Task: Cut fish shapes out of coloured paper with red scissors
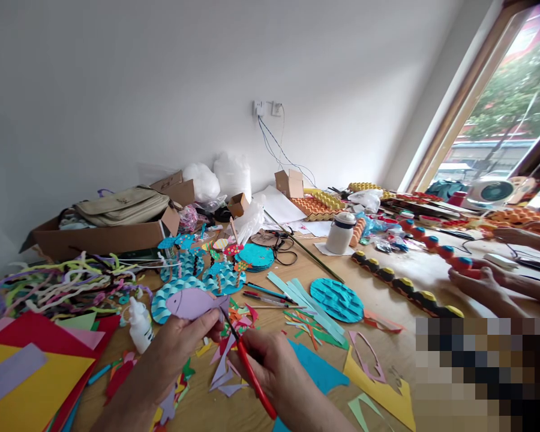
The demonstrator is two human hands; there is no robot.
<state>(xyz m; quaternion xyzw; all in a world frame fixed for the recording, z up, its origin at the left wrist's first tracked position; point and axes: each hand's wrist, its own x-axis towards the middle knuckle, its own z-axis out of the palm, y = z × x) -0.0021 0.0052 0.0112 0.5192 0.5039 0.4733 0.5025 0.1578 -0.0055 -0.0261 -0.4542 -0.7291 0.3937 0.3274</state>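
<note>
A purple paper fish (pixel 190 303) with a drawn eye is pinched near its tail in my left hand (pixel 180 342). My right hand (pixel 274 363) is closed round the red handles of a pair of scissors (pixel 256 375), whose blades reach up to the fish's tail. How far the blades are parted I cannot make out. Purple paper offcuts (pixel 225 375) lie on the table below. A white glue bottle (pixel 139 324) stands left of my left hand. Behind the fish sit blue paper discs (pixel 225 282) with small paper fish standing on them.
Coloured paper sheets (pixel 31 384) lie at left, below tangled pipe cleaners (pixel 85 282). Pens (pixel 270 297), a blue disc (pixel 336 300) and yellow paper scraps (pixel 378 390) lie ahead and right. Another person's hands (pixel 481 279) hold a painted egg-carton strip (pixel 436 246) at right.
</note>
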